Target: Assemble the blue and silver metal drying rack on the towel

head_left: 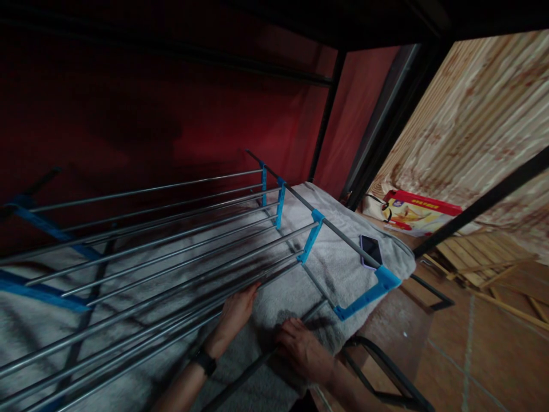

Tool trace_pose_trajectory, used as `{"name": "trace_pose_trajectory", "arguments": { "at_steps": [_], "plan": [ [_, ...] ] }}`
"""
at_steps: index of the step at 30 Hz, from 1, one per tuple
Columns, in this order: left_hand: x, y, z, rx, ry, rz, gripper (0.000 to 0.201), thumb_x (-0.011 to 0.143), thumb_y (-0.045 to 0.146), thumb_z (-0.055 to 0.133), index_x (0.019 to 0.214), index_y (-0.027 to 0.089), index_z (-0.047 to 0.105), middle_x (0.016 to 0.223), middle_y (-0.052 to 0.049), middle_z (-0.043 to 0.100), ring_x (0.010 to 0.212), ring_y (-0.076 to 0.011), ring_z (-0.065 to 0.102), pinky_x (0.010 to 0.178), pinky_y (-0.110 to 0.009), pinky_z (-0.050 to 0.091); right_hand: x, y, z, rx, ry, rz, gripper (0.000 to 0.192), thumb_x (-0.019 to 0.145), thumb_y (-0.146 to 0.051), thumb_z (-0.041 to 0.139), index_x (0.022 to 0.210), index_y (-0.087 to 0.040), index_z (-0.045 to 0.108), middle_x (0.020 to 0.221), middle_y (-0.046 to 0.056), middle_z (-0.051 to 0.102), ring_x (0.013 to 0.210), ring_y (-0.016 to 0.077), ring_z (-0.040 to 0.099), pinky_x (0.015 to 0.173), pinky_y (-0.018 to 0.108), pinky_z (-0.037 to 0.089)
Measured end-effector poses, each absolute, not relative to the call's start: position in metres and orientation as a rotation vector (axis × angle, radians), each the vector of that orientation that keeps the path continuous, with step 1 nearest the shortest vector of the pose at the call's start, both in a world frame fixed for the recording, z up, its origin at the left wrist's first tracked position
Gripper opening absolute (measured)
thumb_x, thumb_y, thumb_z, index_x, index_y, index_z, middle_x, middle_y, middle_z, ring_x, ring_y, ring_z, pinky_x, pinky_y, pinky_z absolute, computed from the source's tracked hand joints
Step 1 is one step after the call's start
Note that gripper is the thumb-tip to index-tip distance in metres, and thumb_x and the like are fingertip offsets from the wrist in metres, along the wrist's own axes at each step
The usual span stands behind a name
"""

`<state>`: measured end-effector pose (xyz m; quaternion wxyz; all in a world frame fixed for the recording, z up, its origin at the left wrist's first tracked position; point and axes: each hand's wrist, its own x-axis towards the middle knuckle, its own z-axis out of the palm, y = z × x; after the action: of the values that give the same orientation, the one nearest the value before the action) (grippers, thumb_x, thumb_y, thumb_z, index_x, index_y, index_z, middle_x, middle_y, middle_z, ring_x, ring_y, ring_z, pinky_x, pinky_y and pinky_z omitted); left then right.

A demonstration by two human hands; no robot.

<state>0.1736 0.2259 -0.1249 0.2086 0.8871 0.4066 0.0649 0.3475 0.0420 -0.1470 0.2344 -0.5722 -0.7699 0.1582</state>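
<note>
A rack of thin grey metal rods [189, 234] with blue plastic brackets [311, 236] lies across a grey towel-like cloth [274, 303]. My left hand [238, 309], with a dark watch on its wrist, has its fingers curled at the front group of rods. How far they wrap under the rods is hidden. To its right, my right hand [302, 349] is closed over a dark tube [253, 369] that runs along the near side of the rack. The palm side of this hand cannot be seen.
A phone [371, 250] lies on the cloth near its right end. Black frame posts [386, 126] stand around the surface, before a red wall [206, 120]. On the tiled floor are a red and yellow box [422, 212] and a wooden slatted piece [476, 257].
</note>
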Motion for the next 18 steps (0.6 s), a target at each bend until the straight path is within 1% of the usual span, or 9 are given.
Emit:
{"name": "trace_pose_trajectory", "arguments": {
  "at_steps": [3, 5, 8, 11, 13, 15, 18],
  "plan": [
    [0.174, 0.227, -0.126, 2.454, 1.157, 0.165, 0.045, 0.104, 0.015, 0.046, 0.145, 0.022, 0.063, 0.139, -0.011, 0.073, 0.123, -0.0238, 0.073, 0.109, -0.036, 0.054, 0.347, 0.043, -0.150, -1.578, -2.080, 0.494, 0.012, 0.097, -0.022, 0.067, 0.109, -0.024, 0.065, 0.108, 0.004, 0.068, 0.102, 0.0228, 0.061, 0.098, 0.041, 0.048],
    [0.176, 0.227, -0.126, 2.437, 1.185, 0.151, 0.045, 0.104, 0.015, 0.047, 0.146, 0.023, 0.063, 0.139, -0.011, 0.073, 0.122, -0.0251, 0.073, 0.109, -0.037, 0.054, 0.346, 0.045, -0.147, -1.560, -2.078, 0.533, 0.010, 0.099, -0.029, 0.067, 0.108, -0.025, 0.065, 0.106, 0.004, 0.068, 0.101, 0.0228, 0.062, 0.096, 0.040, 0.048],
    [0.178, 0.228, -0.124, 2.423, 1.192, 0.141, 0.047, 0.104, 0.015, 0.046, 0.148, 0.023, 0.062, 0.139, -0.011, 0.073, 0.123, -0.0262, 0.073, 0.109, -0.037, 0.054, 0.351, 0.051, -0.143, -1.477, -1.977, 0.567, 0.014, 0.105, -0.036, 0.056, 0.104, -0.025, 0.066, 0.100, 0.003, 0.067, 0.096, 0.0205, 0.063, 0.090, 0.037, 0.050],
    [0.179, 0.227, -0.121, 2.407, 1.189, 0.117, 0.048, 0.104, 0.014, 0.045, 0.149, 0.023, 0.061, 0.142, -0.011, 0.071, 0.126, -0.0272, 0.071, 0.110, -0.039, 0.053, 0.372, 0.066, -0.148, -1.557, -1.538, 0.428, 0.022, 0.107, -0.036, 0.047, 0.104, -0.026, 0.066, 0.098, 0.003, 0.068, 0.095, 0.0199, 0.065, 0.088, 0.035, 0.053],
    [0.179, 0.227, -0.119, 2.399, 1.186, 0.122, 0.046, 0.104, 0.014, 0.046, 0.146, 0.024, 0.063, 0.143, -0.010, 0.070, 0.130, -0.0275, 0.069, 0.113, -0.040, 0.050, 0.395, 0.082, -0.156, -1.658, -1.230, 0.272, 0.024, 0.105, -0.039, 0.045, 0.109, -0.026, 0.065, 0.102, 0.006, 0.069, 0.099, 0.0227, 0.066, 0.093, 0.039, 0.055],
    [0.179, 0.227, -0.119, 2.388, 1.195, 0.126, 0.044, 0.103, 0.015, 0.048, 0.143, 0.025, 0.065, 0.143, -0.009, 0.071, 0.131, -0.0269, 0.068, 0.114, -0.039, 0.049, 0.418, 0.101, -0.163, -1.720, -1.066, 0.188, 0.031, 0.102, -0.039, 0.045, 0.122, -0.023, 0.063, 0.114, 0.011, 0.069, 0.110, 0.0262, 0.065, 0.102, 0.046, 0.053],
    [0.178, 0.227, -0.119, 2.371, 1.219, 0.121, 0.042, 0.103, 0.016, 0.049, 0.140, 0.026, 0.067, 0.140, -0.009, 0.072, 0.127, -0.0264, 0.071, 0.111, -0.038, 0.050, 0.441, 0.130, -0.167, -1.755, -0.955, 0.238, 0.047, 0.094, -0.037, 0.049, 0.136, -0.018, 0.062, 0.136, 0.014, 0.067, 0.130, 0.0291, 0.061, 0.116, 0.051, 0.046]
  ]
}}
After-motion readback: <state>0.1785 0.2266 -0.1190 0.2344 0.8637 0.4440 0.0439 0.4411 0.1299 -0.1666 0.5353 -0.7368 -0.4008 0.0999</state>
